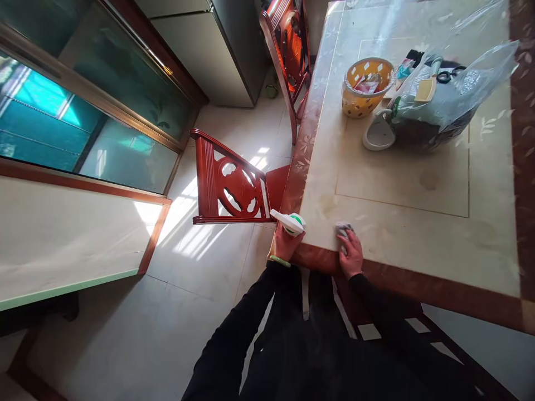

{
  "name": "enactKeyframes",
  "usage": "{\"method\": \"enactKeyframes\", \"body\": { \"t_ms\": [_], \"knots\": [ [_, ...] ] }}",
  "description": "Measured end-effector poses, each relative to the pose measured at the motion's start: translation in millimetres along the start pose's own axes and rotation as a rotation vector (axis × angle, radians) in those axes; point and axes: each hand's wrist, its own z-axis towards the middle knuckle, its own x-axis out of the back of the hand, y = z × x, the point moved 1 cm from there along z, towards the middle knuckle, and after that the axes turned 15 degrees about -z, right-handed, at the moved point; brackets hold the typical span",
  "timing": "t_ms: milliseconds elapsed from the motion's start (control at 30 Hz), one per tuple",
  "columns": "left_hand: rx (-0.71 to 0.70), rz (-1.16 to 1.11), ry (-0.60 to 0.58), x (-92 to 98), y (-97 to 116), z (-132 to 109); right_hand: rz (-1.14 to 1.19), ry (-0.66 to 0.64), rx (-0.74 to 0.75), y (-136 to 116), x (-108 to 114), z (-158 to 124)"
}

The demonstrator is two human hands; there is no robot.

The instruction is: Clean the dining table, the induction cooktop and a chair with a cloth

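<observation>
At the near left corner of the table [397,234], my left hand [286,245] is closed around a white spray bottle [293,224] with green on its top. Its white nozzle end points left, and my hand hides most of its body. My right hand [351,253] rests on the tabletop close to the front edge. Under its fingers is a crumpled greyish cloth [344,228], partly covered by them. The tabletop is cream with a dark reddish, leaf-patterned border.
On the table's far part stand a yellow basket [349,103], a white scoop-shaped item [379,133] and a clear plastic bag [463,100] with scissors [449,75]. Red wooden chairs [204,178] stand along the left side. A sliding glass door [137,83] is farther left.
</observation>
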Motion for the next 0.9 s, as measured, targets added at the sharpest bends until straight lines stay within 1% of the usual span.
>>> {"method": "enactKeyframes", "body": {
  "t_ms": [33,100,133,167,200,233,267,333,400,433,467,500,533,567,600,667,700,733,767,800,833,867,900],
  "knots": [
    [-0.004,-0.009,-0.005,9.0,-2,-4,0.031,-0.065,0.068,-11,-1,-17],
    [0.0,-0.029,-0.03,23.5,-3,-13,0.049,-0.142,0.144,-15,1,-41],
    [0.005,-0.033,-0.041,29.6,-3,-18,0.038,-0.153,0.162,-12,2,-42],
    [0.008,-0.034,-0.051,35.3,-2,-24,0.021,-0.147,0.173,-7,1,-35],
    [0.008,-0.033,-0.058,40.6,-1,-29,-0.001,-0.128,0.185,-2,-3,-19],
    [0.004,-0.029,-0.064,45.5,-1,-35,-0.022,-0.103,0.201,3,-10,8],
    [-0.004,-0.019,-0.074,49.9,0,-40,-0.042,-0.076,0.221,5,-22,43],
    [-0.027,0.02,-0.093,56.7,-1,-48,-0.066,-0.002,0.244,2,-56,132],
    [-0.045,0.066,-0.107,59.4,-4,-53,-0.072,0.033,0.225,-10,-98,227],
    [-0.054,0.086,-0.114,59.0,-5,-54,-0.068,0.042,0.204,-19,-117,267],
    [-0.063,0.102,-0.118,57.5,-7,-54,-0.058,0.064,0.167,-27,-132,296],
    [-0.074,0.114,-0.121,55.0,-9,-52,-0.051,0.073,0.141,-35,-142,313],
    [-0.087,0.122,-0.123,52.0,-10,-50,-0.044,0.066,0.137,-41,-145,315],
    [-0.1,0.124,-0.122,48.5,-10,-46,-0.035,0.041,0.161,-45,-142,303],
    [-0.109,0.122,-0.125,44.9,-11,-42,-0.024,-0.001,0.215,-47,-134,278],
    [-0.117,0.113,-0.142,37.9,-12,-33,0.003,-0.113,0.366,-46,-108,209],
    [-0.119,0.112,-0.153,34.8,-13,-28,0.011,-0.143,0.409,-44,-95,174],
    [-0.121,0.114,-0.162,32.1,-15,-24,0.003,-0.162,0.418,-41,-84,146],
    [-0.125,0.114,-0.166,29.8,-17,-21,-0.004,-0.158,0.423,-38,-76,129],
    [-0.13,0.11,-0.169,27.9,-20,-19,-0.014,-0.156,0.42,-35,-73,124],
    [-0.135,0.105,-0.171,26.3,-23,-18,-0.021,-0.153,0.416,-33,-75,131],
    [-0.137,0.101,-0.176,24.8,-26,-17,-0.024,-0.153,0.416,-31,-81,149],
    [-0.139,0.101,-0.183,23.3,-29,-18,-0.024,-0.159,0.421,-32,-89,172]
  ]
}}
